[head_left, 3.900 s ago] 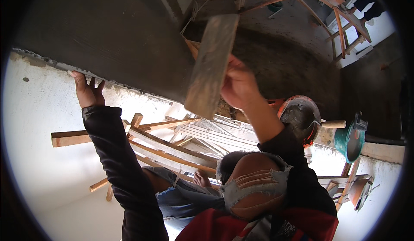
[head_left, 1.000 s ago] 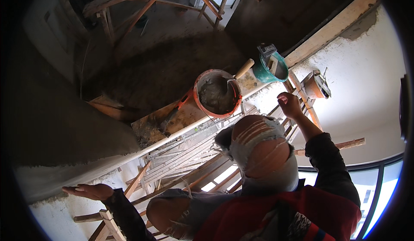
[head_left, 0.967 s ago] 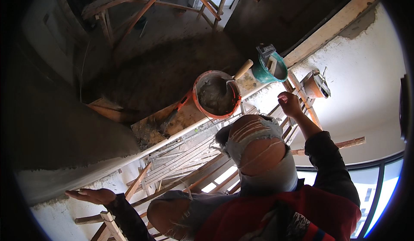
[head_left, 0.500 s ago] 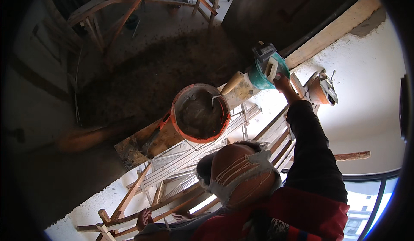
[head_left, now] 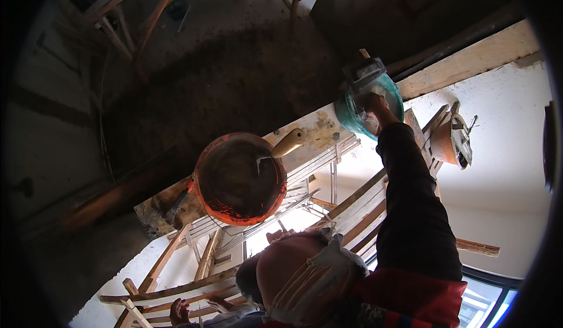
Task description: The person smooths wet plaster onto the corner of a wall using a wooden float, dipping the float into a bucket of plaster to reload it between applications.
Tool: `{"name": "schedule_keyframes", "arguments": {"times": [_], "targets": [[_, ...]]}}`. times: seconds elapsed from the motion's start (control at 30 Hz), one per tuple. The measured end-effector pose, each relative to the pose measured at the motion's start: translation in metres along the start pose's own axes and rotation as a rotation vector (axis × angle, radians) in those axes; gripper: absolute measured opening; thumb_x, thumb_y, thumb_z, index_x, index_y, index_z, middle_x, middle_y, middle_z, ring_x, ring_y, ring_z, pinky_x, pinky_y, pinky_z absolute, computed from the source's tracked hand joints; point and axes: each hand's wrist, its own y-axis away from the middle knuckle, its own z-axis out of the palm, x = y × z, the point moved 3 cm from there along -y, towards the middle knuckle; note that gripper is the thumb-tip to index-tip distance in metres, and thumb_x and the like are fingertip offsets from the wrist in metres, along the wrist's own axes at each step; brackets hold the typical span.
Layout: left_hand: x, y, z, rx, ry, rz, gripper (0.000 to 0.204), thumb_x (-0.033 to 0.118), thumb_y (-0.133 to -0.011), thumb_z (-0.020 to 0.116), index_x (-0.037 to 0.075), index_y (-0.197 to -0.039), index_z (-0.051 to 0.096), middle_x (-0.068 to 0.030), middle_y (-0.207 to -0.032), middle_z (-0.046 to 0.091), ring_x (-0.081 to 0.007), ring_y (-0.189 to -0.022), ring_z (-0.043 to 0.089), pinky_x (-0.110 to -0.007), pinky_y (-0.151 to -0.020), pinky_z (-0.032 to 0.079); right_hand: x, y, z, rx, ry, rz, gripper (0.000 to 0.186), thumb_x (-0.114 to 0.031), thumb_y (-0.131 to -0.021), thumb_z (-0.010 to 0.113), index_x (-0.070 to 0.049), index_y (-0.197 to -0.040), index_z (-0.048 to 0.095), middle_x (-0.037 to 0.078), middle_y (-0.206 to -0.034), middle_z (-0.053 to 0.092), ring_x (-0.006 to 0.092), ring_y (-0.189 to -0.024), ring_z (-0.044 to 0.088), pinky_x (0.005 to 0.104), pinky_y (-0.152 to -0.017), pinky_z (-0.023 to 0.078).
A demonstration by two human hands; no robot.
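Observation:
My right hand (head_left: 379,106) reaches down inside a teal bucket (head_left: 394,89), among pale, blurred contents; its fingertips are hidden. A dark tool (head_left: 369,67) lies across that bucket's rim. An orange bucket (head_left: 205,204) of grey mix stands on a stained plank (head_left: 314,126), with a wooden-handled trowel (head_left: 287,143) in it. Beside it lies another tool (head_left: 176,209) with an orange handle. Low at the left, my left hand (head_left: 179,310) shows loosely bent, separated fingers with nothing visible in them, near wooden bars and my bent knee (head_left: 292,269) in torn jeans.
Wooden scaffold bars (head_left: 164,256) run below the plank. An orange container (head_left: 446,137) with tools hangs at the right by a white wall. A wooden trestle (head_left: 158,5) stands in the dim area at top. A dark-framed window (head_left: 487,296) is at lower right.
Earlier my right hand held a flat float and my left was on a wall edge. Since then the view turned, my left hand dropped, and my right moved up into the teal bucket.

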Motion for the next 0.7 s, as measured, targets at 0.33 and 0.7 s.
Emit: {"name": "schedule_keyframes", "arguments": {"times": [0.33, 0.7], "targets": [[0.018, 0.021, 0.009, -0.042, -0.050, 0.013, 0.043, 0.027, -0.095, 0.064, 0.008, -0.131, 0.054, -0.0127, -0.112, 0.066, -0.0217, -0.097, 0.066, -0.036, -0.083, 0.054, 0.031, 0.076, -0.079, 0.150, 0.135, -0.286, 0.026, -0.029, -0.093, 0.052, -0.017, -0.108, 0.069, 0.016, -0.105, 0.067, 0.0379, -0.100, 0.065, 0.0483, -0.086, 0.052], [0.038, 0.019, 0.016, -0.125, -0.046, 0.170, 0.042, 0.020, -0.093, 0.067, 0.006, -0.130, 0.052, -0.0153, -0.107, 0.066, -0.0217, -0.092, 0.067, -0.037, -0.082, 0.055, 0.047, 0.116, -0.071, 0.221, 0.218, -0.267, 0.024, -0.010, -0.081, 0.063, -0.005, -0.104, 0.060, 0.019, -0.103, 0.066, 0.0363, -0.095, 0.068, 0.0452, -0.079, 0.057]]}}
